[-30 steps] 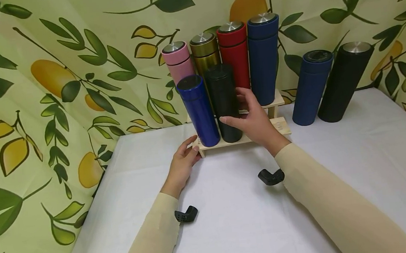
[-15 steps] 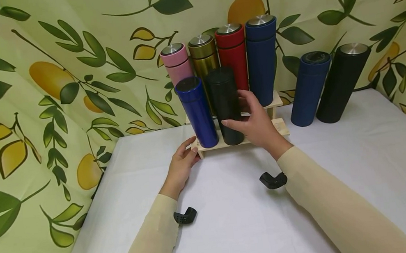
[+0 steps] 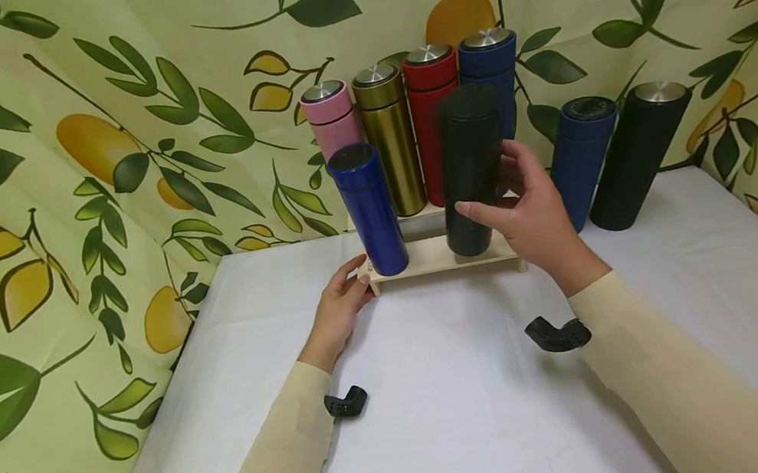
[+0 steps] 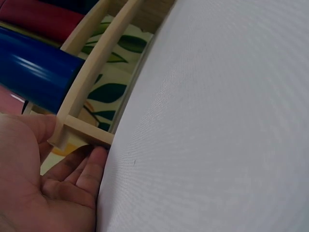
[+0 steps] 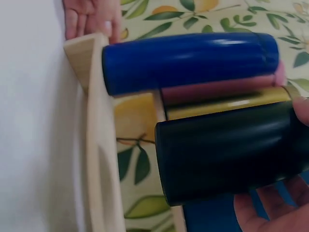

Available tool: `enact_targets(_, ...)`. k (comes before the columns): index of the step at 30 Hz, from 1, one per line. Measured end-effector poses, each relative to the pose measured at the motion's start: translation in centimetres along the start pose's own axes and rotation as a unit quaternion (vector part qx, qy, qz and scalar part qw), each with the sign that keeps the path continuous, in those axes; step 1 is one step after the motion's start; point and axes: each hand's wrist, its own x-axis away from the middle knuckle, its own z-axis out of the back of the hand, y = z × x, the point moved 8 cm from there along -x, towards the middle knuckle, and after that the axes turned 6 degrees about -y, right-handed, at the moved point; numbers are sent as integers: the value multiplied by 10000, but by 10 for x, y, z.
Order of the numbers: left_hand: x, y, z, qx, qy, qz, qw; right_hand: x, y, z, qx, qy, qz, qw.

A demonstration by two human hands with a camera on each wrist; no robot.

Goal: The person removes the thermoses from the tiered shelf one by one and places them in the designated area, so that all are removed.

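Note:
My right hand (image 3: 532, 209) grips a matte black thermos bottle (image 3: 472, 173), fingers round its far side and thumb across the front. In the right wrist view a gap shows between the bottle's base (image 5: 165, 166) and the front shelf, so it hangs above the wood. My left hand (image 3: 338, 310) holds the left end of the two-step wooden stand (image 3: 437, 257), thumb at the shelf corner and fingers curled beneath it in the left wrist view. A glossy blue thermos bottle (image 3: 371, 214) stands on the front step near that hand.
On the back step stand pink (image 3: 334, 125), gold (image 3: 391, 143), red (image 3: 428, 77) and navy (image 3: 487, 51) thermos bottles, the navy one partly hidden. Another navy bottle (image 3: 581, 153) and a tall black bottle (image 3: 641, 155) stand on the white-covered table (image 3: 436, 384) at right. Leaf-patterned cloth (image 3: 139, 200) hangs behind.
My right hand has lifted the black thermos bottle off the front step and carried it right, away from the blue one. My left hand stays at the stand's left end.

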Motion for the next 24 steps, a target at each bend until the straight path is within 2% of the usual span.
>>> enact_targets(7,-2,-1,0,54,51,7,10000,11,-13,48,487,568,-11,9972)
enact_targets(12,-2,-1,-2,77,21,24,10000,18,-18,85,564,1019,-82,9932)
enact_targets(17,-3,-2,1,37,51,41,10000,27,-15,116,704,1354,-383,9875)
enact_targets(24,-2,-1,1,56,2,37,10000,41,-1,150,1222,1749,-728,9743)
